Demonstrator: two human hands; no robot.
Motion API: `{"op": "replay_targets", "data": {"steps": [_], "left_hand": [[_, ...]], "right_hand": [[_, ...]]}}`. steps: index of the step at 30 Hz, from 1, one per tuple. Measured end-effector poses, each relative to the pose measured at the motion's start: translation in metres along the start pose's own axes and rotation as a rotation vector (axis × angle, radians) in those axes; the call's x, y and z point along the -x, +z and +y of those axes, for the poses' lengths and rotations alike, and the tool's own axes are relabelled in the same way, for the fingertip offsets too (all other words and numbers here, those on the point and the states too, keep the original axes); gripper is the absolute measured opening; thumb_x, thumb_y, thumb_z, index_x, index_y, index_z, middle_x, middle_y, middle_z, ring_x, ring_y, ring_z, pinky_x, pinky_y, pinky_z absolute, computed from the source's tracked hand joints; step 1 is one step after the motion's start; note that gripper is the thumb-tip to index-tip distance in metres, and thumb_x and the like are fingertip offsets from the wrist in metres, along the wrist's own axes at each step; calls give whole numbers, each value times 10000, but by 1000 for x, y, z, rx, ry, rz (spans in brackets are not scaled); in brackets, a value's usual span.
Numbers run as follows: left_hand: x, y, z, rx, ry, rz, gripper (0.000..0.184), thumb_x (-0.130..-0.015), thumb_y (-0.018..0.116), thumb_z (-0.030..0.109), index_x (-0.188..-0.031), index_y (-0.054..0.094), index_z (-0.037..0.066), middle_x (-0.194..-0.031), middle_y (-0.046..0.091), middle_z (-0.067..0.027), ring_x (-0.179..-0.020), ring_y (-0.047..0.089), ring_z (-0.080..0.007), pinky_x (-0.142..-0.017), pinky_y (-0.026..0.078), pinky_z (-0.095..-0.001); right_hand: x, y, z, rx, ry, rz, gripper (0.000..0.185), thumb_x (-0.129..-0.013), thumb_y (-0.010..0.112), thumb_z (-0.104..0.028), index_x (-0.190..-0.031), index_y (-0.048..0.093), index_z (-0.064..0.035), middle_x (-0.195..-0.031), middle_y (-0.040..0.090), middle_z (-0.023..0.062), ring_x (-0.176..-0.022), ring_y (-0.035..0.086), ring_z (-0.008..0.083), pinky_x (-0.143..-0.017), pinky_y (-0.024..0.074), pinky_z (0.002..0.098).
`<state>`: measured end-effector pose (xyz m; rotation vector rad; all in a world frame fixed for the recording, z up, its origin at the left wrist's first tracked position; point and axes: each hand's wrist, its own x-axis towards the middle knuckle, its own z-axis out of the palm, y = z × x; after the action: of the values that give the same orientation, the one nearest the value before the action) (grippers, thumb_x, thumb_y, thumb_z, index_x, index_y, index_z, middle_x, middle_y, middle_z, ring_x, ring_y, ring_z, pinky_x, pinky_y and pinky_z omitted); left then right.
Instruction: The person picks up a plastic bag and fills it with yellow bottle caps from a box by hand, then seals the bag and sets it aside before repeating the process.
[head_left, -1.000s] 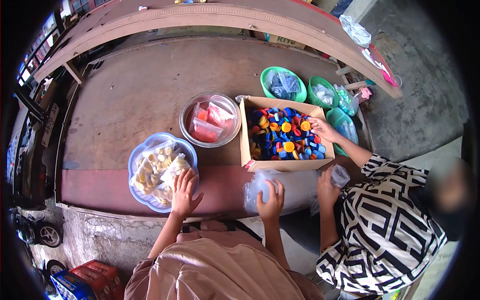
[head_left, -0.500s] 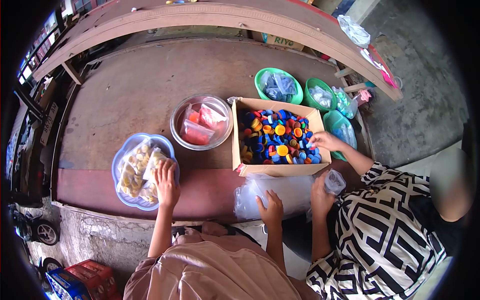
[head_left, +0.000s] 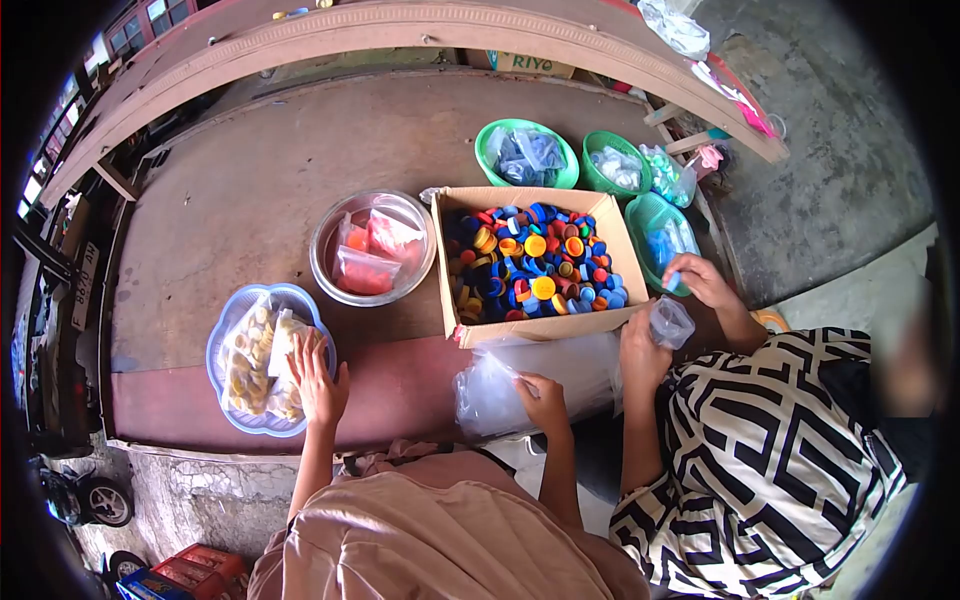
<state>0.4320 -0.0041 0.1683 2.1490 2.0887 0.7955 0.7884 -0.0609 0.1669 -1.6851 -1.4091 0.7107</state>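
My left hand rests with outstretched fingers against the clear bags of yellow caps in a scalloped blue basin. Its grip is loose, with the fingers apart. My right hand pinches the edge of a clear plastic bag from the flat pile beside it. Just behind that pile stands an open cardboard box full of bottle caps in blue, yellow, orange and red. A clear round bowl holding bags of red caps sits left of the box.
On my right, a co-worker's hand holds an opened clear bag; their other hand has a light-blue cap. Green baskets with bagged caps stand behind the box. A raised wooden beam crosses the table's far side.
My left hand has shifted slightly left and down, fingers straighter. My right hand has closed on a bag edge and lifted it. The co-worker's hand has left the box with a cap.
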Motion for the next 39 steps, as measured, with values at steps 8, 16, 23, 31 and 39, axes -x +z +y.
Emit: {"op": "replay_targets", "data": {"steps": [8, 16, 23, 31, 39], "left_hand": [[0, -1, -1, 3, 30, -5, 559, -717, 626, 129, -1231, 416, 65, -1369, 353, -119, -1334, 214, -318, -1073, 110, -529], [5, 0, -2, 7, 26, 33, 570, -714, 627, 127, -1238, 411, 71, -1341, 373, -113, -1331, 218, -310, -1077, 108, -522], [6, -2, -3, 40, 19, 39, 570, -706, 629, 103, -1232, 413, 69, -1297, 409, -110, -1311, 252, -315, -1078, 112, -521], [5, -7, 0, 49, 78, 78, 527, -714, 621, 103, -1204, 430, 68, -1261, 436, -112, -1262, 316, -329, -1065, 154, -504], [22, -30, 73, 1306, -68, -572, 610, -777, 653, 250, -1246, 347, 7, -1166, 481, -167, -1089, 461, -247, -909, 371, -407]], "right_hand": [[14, -9, -29, 103, 76, 3, 191, -638, 770, -74, -737, 625, 2, -845, 654, 112, -799, 634, 193, -682, 490, 280], [-43, 5, -40, 285, -127, 218, 135, -722, 677, -90, -831, 623, -32, -866, 596, 111, -775, 599, 265, -648, 484, 352], [-47, 24, -28, 340, -205, 301, 103, -751, 617, -21, -854, 624, -29, -868, 577, 120, -788, 595, 286, -670, 488, 364], [-21, 27, -51, 204, -359, 673, 163, -767, 595, 47, -917, 621, -12, -916, 566, 114, -850, 609, 250, -727, 504, 327], [-6, 72, -98, 44, -474, 272, 210, -705, 595, 55, -886, 634, -45, -903, 595, 104, -813, 615, 263, -705, 506, 333]]}}
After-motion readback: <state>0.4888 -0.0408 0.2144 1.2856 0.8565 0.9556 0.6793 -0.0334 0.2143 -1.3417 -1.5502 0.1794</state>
